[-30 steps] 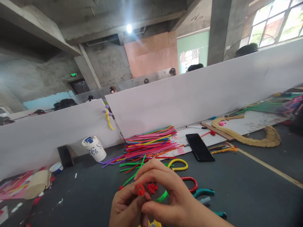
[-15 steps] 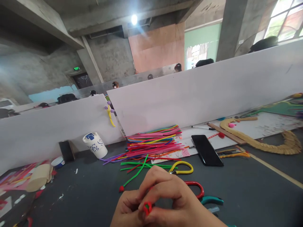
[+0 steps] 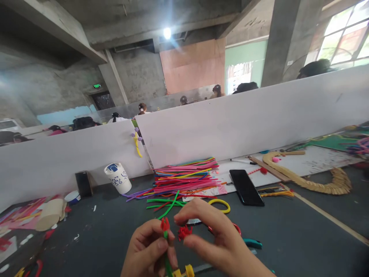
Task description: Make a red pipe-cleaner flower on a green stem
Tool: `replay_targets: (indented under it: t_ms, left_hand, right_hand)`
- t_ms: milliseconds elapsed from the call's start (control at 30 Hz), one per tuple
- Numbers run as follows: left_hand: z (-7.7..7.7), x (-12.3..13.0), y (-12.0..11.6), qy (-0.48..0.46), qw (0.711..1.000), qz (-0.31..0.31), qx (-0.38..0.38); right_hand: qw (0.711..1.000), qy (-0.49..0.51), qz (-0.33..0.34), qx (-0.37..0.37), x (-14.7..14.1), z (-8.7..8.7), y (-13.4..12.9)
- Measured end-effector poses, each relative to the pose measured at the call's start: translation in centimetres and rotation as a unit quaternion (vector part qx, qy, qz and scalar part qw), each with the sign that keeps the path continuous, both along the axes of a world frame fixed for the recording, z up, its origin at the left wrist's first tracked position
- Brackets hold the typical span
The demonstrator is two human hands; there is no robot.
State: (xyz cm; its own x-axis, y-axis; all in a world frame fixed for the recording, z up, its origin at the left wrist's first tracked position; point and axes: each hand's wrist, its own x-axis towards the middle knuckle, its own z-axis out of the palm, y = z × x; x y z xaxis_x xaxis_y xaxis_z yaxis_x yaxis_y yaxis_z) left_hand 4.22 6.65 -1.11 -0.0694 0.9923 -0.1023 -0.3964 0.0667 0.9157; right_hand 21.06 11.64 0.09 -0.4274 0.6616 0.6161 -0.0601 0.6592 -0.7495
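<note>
We see a green stem standing nearly upright, a small red tip on its upper end split into prongs; right of the stem, we see a tangled red clump.

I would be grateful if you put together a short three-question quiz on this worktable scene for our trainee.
1. Fill in the blank: the thumb and index fingertip of the right hand are ____ (touching / apart).

2. Multiple choice: what holds the red-tipped green stem?
A) The right hand
B) The left hand
C) Both hands together

3. True or false: in the head view, the flat black phone lies to the right of the stack of coloured strips.

Key: 1. apart; 2. B; 3. true.
</note>
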Motion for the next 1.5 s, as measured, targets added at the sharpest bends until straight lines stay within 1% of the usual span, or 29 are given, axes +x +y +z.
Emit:
replay_targets:
  t_ms: [67,133,167,267,400,467,533,667,867,967,1067,1200,1267,1333,1433,1500]
  left_hand:
    - [0.4,-0.5,-0.3,0.000,1.000,-0.001,0.010]
    - [0.5,-0.8,-0.5,-0.002,1.000,-0.006,0.016]
    - [0.4,-1.0,-0.5,-0.002,1.000,-0.010,0.017]
    - [-0.2,-1.6,-0.8,0.000,1.000,-0.019,0.021]
    - [-1.3,-2.8,-1.7,0.002,1.000,-0.006,0.012]
    - [-1.7,-3.6,-2.3,0.008,1.000,0.002,-0.006]
    - [-2.1,-4.4,-3.0,0.017,1.000,0.007,-0.022]
    - [-3.0,-6.0,-4.1,0.043,0.998,0.023,-0.039]
    - [-4.2,-8.2,-4.9,0.085,0.993,0.071,-0.047]
    - [-4.3,-8.4,-4.8,0.099,0.990,0.088,-0.046]
    - [-4.1,-8.0,-4.6,0.102,0.991,0.078,-0.049]
    - [-3.9,-7.2,-4.8,0.080,0.994,0.047,-0.066]
    - [-3.8,-6.7,-5.1,0.036,0.996,0.019,-0.080]
    - [-3.8,-6.0,-5.3,-0.011,0.996,0.006,-0.092]
    - [-4.3,-4.9,-5.4,-0.047,0.992,-0.023,-0.111]
    - [-5.0,-4.3,-5.2,-0.049,0.992,-0.032,-0.114]
  right_hand:
    - [0.990,-0.118,-0.066,-0.049,0.1,-0.2,0.0]
    - [0.960,-0.243,-0.110,-0.083,-0.1,-0.9,-0.1]
    - [0.948,-0.284,-0.117,-0.088,-0.3,-1.5,-0.2]
    - [0.916,-0.374,-0.120,-0.086,-1.1,-3.9,-1.1]
    - [0.854,-0.494,-0.135,-0.089,-2.2,-7.0,-3.2]
    - [0.837,-0.521,-0.142,-0.095,-2.8,-8.2,-4.1]
    - [0.828,-0.530,-0.150,-0.101,-3.3,-9.1,-4.7]
    - [0.829,-0.525,-0.155,-0.117,-3.7,-10.1,-5.1]
    - [0.838,-0.512,-0.127,-0.142,-3.6,-10.5,-5.1]
    - [0.846,-0.497,-0.112,-0.157,-3.7,-10.8,-5.2]
    - [0.859,-0.464,-0.112,-0.186,-3.6,-11.2,-5.1]
    - [0.892,-0.368,-0.130,-0.226,-2.5,-11.3,-4.4]
    - [0.911,-0.302,-0.130,-0.250,-1.8,-11.0,-3.8]
    - [0.925,-0.224,-0.136,-0.276,-1.3,-10.3,-3.0]
    - [0.929,-0.106,-0.146,-0.323,-0.9,-9.0,-2.0]
    - [0.919,-0.049,-0.132,-0.368,-0.7,-8.5,-1.6]
